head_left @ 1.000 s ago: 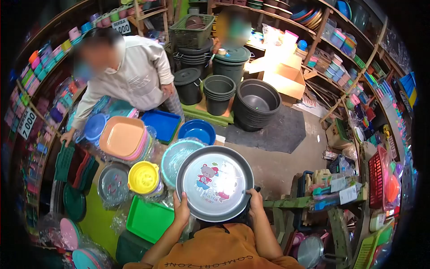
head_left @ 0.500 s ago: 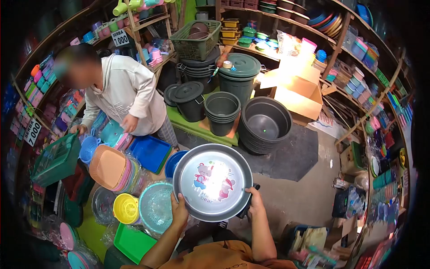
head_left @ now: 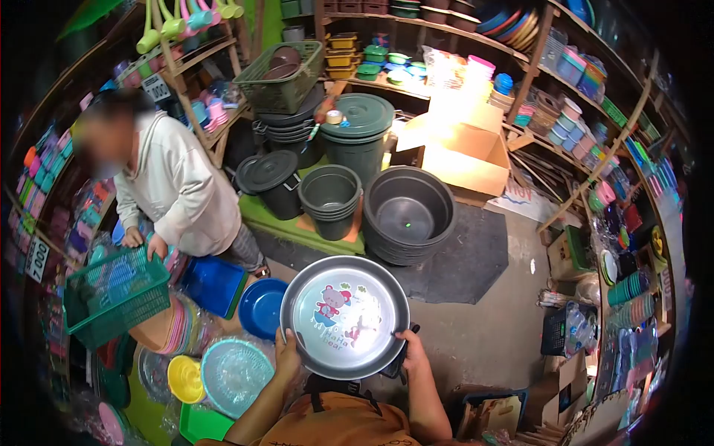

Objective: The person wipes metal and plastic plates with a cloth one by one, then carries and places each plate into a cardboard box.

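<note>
A round silver metal tray [head_left: 316, 293] with a raised rim and a printed bear picture is held in front of my body. My left hand [head_left: 288, 357] grips its lower left rim, thumb on top and the other fingers hidden beneath. On the right edge, my right hand [head_left: 413, 351] is closed around the rim. Something dark shows behind the tray beside that hand; I cannot make out what it is. Just left of the tray stands a blue basin [head_left: 262, 308], with a turquoise strainer basket [head_left: 236, 375] below it.
A person in a light hoodie [head_left: 175, 178] at the left holds a green basket [head_left: 119, 293]. Stacked black tubs [head_left: 409, 212], black pails [head_left: 329, 197] and a lidded bin [head_left: 357, 123] stand ahead. An open cardboard box [head_left: 465, 167] sits behind them. Laden shelves surround the floor.
The tray has shifted slightly left and down in view, still in both hands. The person opposite has brought the green basket closer and now has both hands at it. My view has turned a little.
</note>
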Tool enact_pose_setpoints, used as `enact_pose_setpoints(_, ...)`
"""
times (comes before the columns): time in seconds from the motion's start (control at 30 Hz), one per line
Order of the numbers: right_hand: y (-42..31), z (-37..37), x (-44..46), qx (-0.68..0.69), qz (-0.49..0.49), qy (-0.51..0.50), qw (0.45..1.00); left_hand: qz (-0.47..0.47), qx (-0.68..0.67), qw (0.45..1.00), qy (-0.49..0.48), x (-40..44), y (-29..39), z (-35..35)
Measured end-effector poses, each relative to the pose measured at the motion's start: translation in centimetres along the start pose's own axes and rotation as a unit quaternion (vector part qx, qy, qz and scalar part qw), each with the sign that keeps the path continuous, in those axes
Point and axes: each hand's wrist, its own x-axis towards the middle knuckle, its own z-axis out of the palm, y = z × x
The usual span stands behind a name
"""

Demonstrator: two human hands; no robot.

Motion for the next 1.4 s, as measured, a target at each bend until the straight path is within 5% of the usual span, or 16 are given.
enact_pose_setpoints(0.23,-2.4,-0.6,0.2,0.007,-0.119,0.075,0.99,0.004,0.033,0.998,-0.048,5.9,-2.6,4.4)
enact_pose_setpoints(0.37,-5.1,-0.4,0.7,0.005,-0.131,0.106,0.986,-0.011,0.023,0.988,-0.151,10.6,-3.4,7.1)
enact_pose_setpoints(0.87,-10.8,-1.6,4.4,0.018,-0.217,0.177,0.96,0.008,-0.015,0.969,-0.245,17.8,-3.9,16.9)
enact_pose_setpoints(1.4,-24.1,-13.9,3.7,0.06,-0.268,0.285,0.918,-0.033,0.114,0.965,-0.233,12.2,-5.2,38.4)
